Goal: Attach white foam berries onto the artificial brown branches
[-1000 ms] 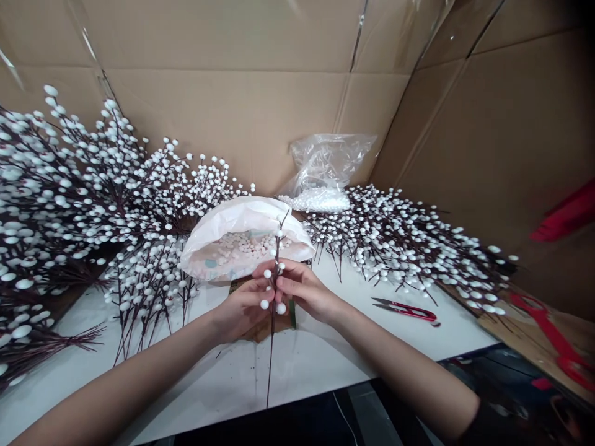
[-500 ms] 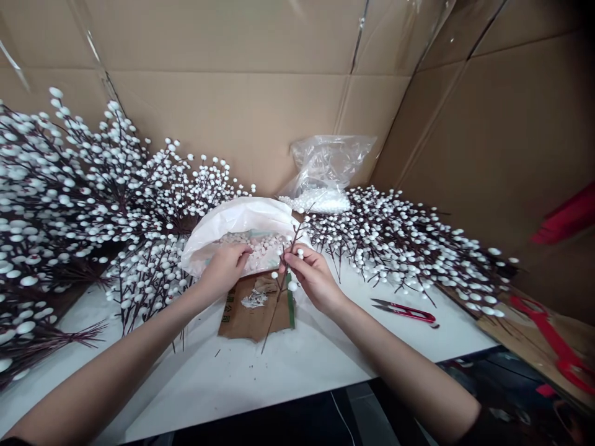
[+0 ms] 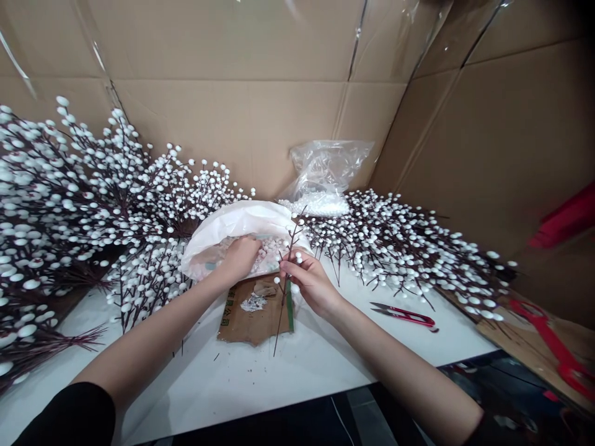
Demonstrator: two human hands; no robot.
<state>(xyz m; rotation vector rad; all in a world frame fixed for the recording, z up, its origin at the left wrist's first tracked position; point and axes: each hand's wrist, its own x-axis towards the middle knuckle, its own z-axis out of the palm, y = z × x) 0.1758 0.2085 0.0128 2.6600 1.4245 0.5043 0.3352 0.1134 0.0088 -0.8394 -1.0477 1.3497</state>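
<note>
My right hand (image 3: 310, 282) pinches a thin brown artificial berry stem (image 3: 281, 310) between thumb and fingers, held nearly upright. A few white berries sit along the stem's middle, and its upper twigs are bare. My left hand (image 3: 242, 255) reaches into a white plastic bag (image 3: 246, 214) of small pale berries (image 3: 274, 248). Its fingers are curled down among them, and the fingertips are hidden. Below the bag lies a piece of brown cardboard (image 3: 237, 319) with a whitish smear (image 3: 253, 301) on it.
Bundles of white-berry branches (image 3: 116, 179) crowd the left, with more branches (image 3: 395, 248) on the right. Red-handled thread snips (image 3: 405, 314) lie on the white table (image 3: 334, 365). A clear bag of white berries (image 3: 325, 179) stands behind; red scissors (image 3: 548, 341) lie far right.
My left hand has moved forward and slightly right, deeper into the bag of berries. The stem in my right hand has tilted more upright and shifted slightly down.
</note>
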